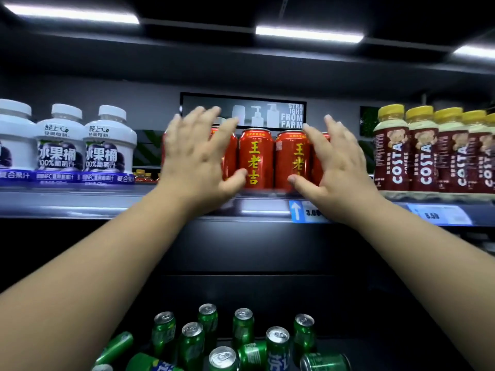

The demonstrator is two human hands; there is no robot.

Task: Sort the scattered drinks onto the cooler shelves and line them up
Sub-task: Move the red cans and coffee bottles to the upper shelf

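On the shelf point(80, 204), left hand point(198, 153) and right hand point(337, 162), fingers spread and straight, gripping nothing, bracket the red cans point(255, 159), apparently squaring the row; next likely: grab jumbled green cans point(242, 328) below, some tipped.

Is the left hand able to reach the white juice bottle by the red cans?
Probably yes. The left hand rests open on the red cans, and the white juice bottle stands beside it, nothing between.

2 bare forearms point(112, 258), bare L hand point(197, 159), bare R hand point(341, 164)
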